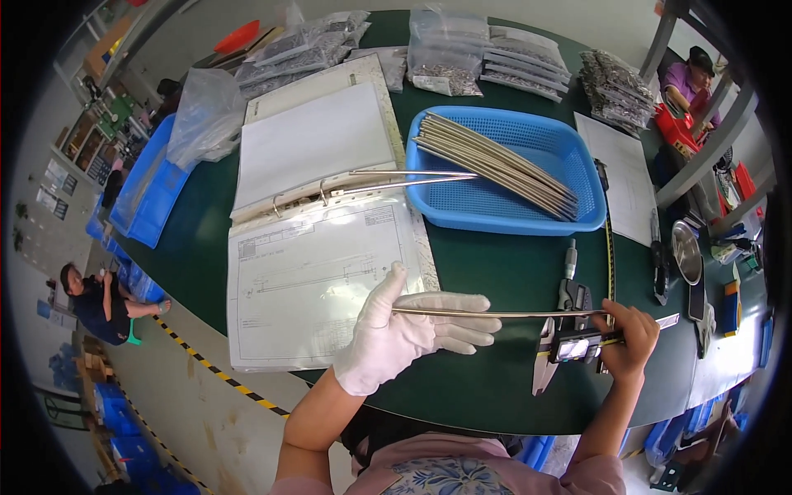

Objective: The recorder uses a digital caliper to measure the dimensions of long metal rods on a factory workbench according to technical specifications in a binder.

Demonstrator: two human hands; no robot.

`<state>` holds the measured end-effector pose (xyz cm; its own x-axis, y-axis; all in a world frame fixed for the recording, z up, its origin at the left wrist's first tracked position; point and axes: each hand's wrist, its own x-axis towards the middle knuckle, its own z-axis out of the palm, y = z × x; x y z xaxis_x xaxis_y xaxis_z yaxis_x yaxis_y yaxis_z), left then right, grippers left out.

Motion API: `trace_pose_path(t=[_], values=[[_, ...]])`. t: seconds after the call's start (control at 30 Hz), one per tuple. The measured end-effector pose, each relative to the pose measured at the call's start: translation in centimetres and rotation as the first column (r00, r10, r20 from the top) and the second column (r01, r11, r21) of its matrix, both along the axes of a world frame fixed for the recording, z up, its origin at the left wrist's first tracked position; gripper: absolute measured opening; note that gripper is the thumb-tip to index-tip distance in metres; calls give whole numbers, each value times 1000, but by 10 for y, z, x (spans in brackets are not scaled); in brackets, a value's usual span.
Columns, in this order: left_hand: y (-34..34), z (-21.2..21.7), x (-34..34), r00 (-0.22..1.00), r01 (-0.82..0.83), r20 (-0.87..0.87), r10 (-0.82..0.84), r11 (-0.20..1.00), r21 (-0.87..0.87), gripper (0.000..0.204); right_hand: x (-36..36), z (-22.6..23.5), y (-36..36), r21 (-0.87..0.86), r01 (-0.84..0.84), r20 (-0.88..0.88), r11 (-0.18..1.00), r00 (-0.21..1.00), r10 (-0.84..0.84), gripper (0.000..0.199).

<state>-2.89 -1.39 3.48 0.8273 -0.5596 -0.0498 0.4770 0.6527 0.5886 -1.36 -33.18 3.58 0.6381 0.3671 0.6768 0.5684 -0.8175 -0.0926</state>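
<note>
- The white-gloved left hand [400, 334] spreads wide, palm showing, fingers straight and thumb well apart, clamped on nothing; a slim, straight silver metal rod [528, 314] rests across it.
- That open palm looks like a cradle, presumably bearing the rod's left end to hold it level.
- Over on the right, the bare right hand [631, 340] has its fingers closed on the rod's right end, seemingly to steady it; whether they also touch the black-and-silver digital caliper [571, 347] just beside them, I cannot tell.
- So the rod spans both hands, above the near side of the dark green table [487, 392].
- Beyond the caliper lies a silver-and-black micrometer [571, 262], likely there for easy reach.
- Farther off, a blue perforated plastic basket [503, 223] corrals a slanting bundle of metal rods [495, 165].
- To the left, a pale ring binder [425, 256] lies open, its printed line drawing [313, 318] probably face up for reading.
</note>
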Motion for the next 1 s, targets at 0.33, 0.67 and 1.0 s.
trace_pose_path(t=[0.33, 0.67, 1.0], values=[[-52, -4, 9, 992, 75, -113, -52, 974, 215, 89, -17, 10, 29, 52, -266, -264, 963, 926, 270, 40], [-53, 2, 5, 987, 111, -150, -64, 939, 326, 95, -11, 8, 37, 22, -292, -277, 956, 917, 287, 38], [-48, -3, 2, 983, 143, -152, -103, 950, 277, 94, -11, 7, 39, 20, -287, -288, 958, 915, 281, 40]])
